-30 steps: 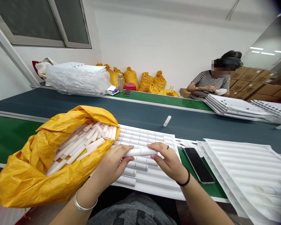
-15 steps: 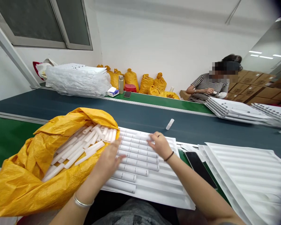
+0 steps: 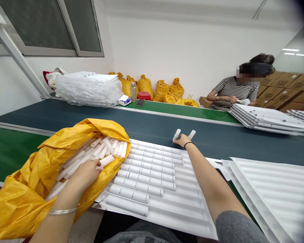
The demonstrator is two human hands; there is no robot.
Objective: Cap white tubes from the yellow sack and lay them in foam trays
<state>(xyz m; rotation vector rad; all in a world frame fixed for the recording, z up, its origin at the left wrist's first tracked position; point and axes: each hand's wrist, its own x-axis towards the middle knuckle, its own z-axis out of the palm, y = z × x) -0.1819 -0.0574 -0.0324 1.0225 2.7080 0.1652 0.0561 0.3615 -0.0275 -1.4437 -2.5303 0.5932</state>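
My left hand (image 3: 84, 173) reaches into the open yellow bag (image 3: 27, 192), its fingers curled over the loose white tubes (image 3: 101, 148) inside. My right hand (image 3: 181, 140) is stretched out onto the dark conveyor belt (image 3: 91, 118). Its fingertips pinch a short white tube (image 3: 176, 134) that stands there. A second short tube (image 3: 192, 134) lies just right of the hand. Between my arms sits a white grooved tray (image 3: 172, 209), with rows of long white tubes (image 3: 147, 168) filling its far grooves.
A stack of empty white trays (image 3: 268, 182) lies at my right. Across the belt a person in a striped shirt (image 3: 230, 91) works beside more stacked trays (image 3: 263, 118). A plastic-wrapped bundle (image 3: 88, 89), a metal bottle (image 3: 133, 91) and tied yellow sacks (image 3: 162, 89) line the far side.
Both hands left the tray after laying a tube in it. My left hand went left into the yellow bag. My right hand reached forward to the belt, where a second short tube now stands.
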